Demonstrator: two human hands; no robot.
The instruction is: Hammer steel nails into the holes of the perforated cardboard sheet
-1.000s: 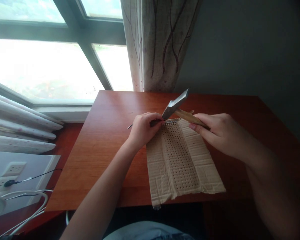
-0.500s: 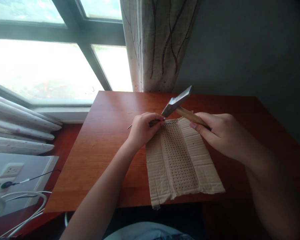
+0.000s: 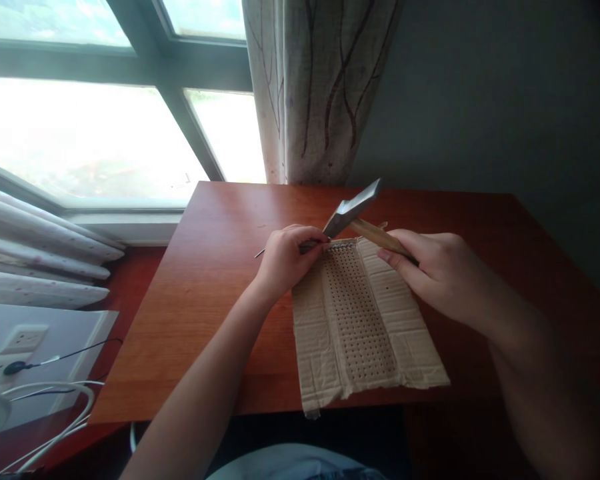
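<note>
A creased piece of cardboard (image 3: 365, 327) lies on the reddish wooden table (image 3: 210, 293); its middle strip is full of small punched holes. My left hand (image 3: 285, 260) is closed round a thin metal spike (image 3: 300, 247) whose end sticks out to the left, its tip at the cardboard's far edge. My right hand (image 3: 435, 270) grips the wooden handle of a hammer (image 3: 353, 208). The hammer's metal head hangs just above the spike, by my left fingers.
A patterned curtain (image 3: 320, 87) hangs behind the table, beside a large window (image 3: 90, 133). At the lower left are a wall socket (image 3: 25, 337) with a plug and white cables (image 3: 45, 413). The cardboard's near edge overhangs the table's front edge.
The hammer head rose slightly half a second ago and has come back down towards the spike. My left hand and the cardboard have stayed put.
</note>
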